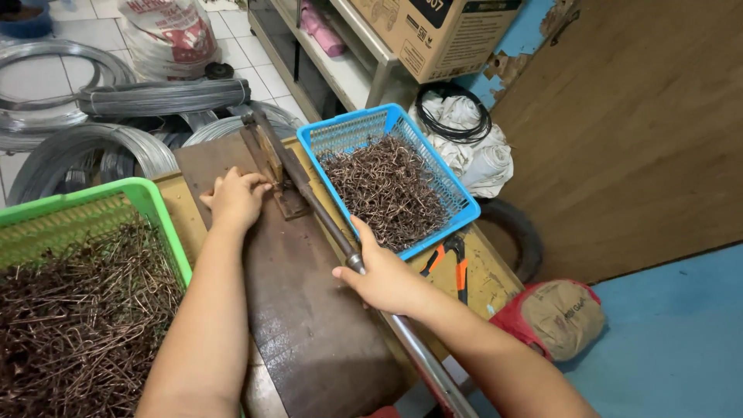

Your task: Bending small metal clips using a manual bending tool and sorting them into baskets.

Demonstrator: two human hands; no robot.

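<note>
Lever bar (325, 220) lay clenched in the right hand (385, 277); the left hand (234, 197) pinched something unseen at the bending jig (272, 166), near the blue basket (463, 203).

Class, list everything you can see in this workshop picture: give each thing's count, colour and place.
Lever bar: one, grey metal, slanting across the board.
Wooden board: one, dark brown, centre.
Blue basket: one, right of the bar, holding bent brown wire pieces.
Green basket: one, left, also full of wire pieces.
Wire coils: several, grey, on the floor upper left.
Pliers: one, orange-handled, beside the blue basket.
Cardboard box: one, brown, on the shelf.
Sack: one, tan and red, lower right.
Left hand: at the bar's pivot.
Right hand: gripping the bar.
</note>
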